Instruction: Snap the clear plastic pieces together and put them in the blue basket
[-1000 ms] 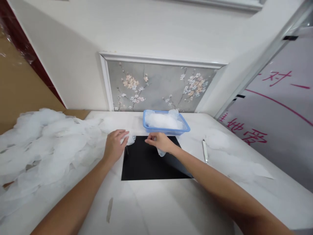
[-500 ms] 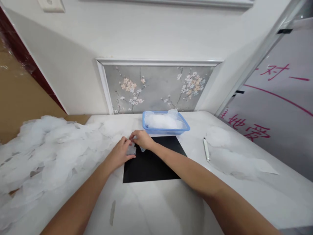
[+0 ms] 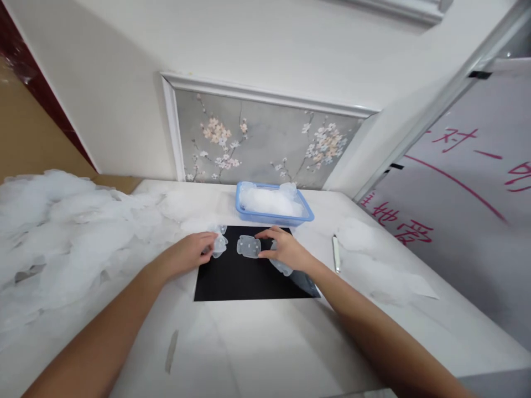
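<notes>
My left hand (image 3: 194,251) is closed at the left edge of a black mat (image 3: 240,282), its fingertips on a few small translucent plastic pieces (image 3: 220,246) with lobed edges. Flat on the mat between my hands lies a single translucent plastic piece (image 3: 249,247), roughly rectangular, with small marks across it. The thumb and index finger of my right hand (image 3: 288,250) are spread at that piece's right edge. More translucent pieces (image 3: 281,265) show beneath my right palm, seemingly held by the other fingers, which are hidden.
A blue-rimmed tray (image 3: 271,216) full of similar pieces stands behind the mat. A large heap of translucent pieces (image 3: 74,237) covers the table's left side. To the right lie a white pen-like cutter (image 3: 336,254) and more pieces (image 3: 373,265). A floral panel (image 3: 265,138) stands behind.
My hands were together at the mat's left edge and are now apart. The right hand has moved right, and a single piece now lies in view between them. The view has tilted slightly.
</notes>
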{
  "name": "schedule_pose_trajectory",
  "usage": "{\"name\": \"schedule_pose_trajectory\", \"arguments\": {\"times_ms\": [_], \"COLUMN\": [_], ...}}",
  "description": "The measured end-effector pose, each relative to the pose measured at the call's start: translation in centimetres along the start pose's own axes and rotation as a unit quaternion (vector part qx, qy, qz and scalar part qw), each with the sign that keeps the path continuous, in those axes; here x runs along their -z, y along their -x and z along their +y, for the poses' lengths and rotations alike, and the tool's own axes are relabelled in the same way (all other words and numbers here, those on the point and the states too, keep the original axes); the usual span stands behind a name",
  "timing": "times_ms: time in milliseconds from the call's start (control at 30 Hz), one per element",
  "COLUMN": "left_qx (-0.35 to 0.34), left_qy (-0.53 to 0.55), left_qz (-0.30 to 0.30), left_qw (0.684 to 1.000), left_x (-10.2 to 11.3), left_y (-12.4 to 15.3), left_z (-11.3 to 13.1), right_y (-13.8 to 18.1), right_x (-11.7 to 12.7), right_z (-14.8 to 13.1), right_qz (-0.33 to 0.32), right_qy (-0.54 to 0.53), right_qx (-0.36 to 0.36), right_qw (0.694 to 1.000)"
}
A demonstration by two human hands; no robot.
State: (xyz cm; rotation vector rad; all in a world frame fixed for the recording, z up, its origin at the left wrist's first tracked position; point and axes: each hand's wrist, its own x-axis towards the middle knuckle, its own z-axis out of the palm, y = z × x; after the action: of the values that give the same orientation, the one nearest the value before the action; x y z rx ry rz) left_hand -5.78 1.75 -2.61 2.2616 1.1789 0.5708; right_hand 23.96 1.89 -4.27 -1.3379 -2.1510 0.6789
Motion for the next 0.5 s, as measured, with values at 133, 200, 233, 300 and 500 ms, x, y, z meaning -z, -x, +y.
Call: {"name": "schedule_pose_trajectory", "arguments": {"times_ms": [133,200,233,300,500], "left_qx": [0.075,0.109,0.124,0.162,0.284], "left_qy": [0.084,0.171,0.238,0.398,0.622], "left_qz": [0.123,0.214,0.239,0.240,0.132], "left_qw": [0.986,0.956,0.933,0.870,0.717], "left_x": [0.9,0.4,0.0,-1.2,-4.1], "left_y": [-0.2,-0.5,-0.7,-1.0,-1.6], "left_z": [1.6,2.8,3.3,4.3,5.4], "right_y": [0.4,0.3,0.2,0.1,0.1], "right_x": [-1.4,-2.0,-2.2,-2.3,-0.9], "right_z": [-0.1,-0.4,-0.5,-0.8,-0.5], "right_qz": [0.011,0.004,0.008,0.033,0.057], "right_qy": [0.028,0.052,0.059,0.039,-0.329], "right_qx": [0.093,0.102,0.097,0.068,-0.131], "right_qw": [0.995,0.993,0.994,0.996,0.933]}}
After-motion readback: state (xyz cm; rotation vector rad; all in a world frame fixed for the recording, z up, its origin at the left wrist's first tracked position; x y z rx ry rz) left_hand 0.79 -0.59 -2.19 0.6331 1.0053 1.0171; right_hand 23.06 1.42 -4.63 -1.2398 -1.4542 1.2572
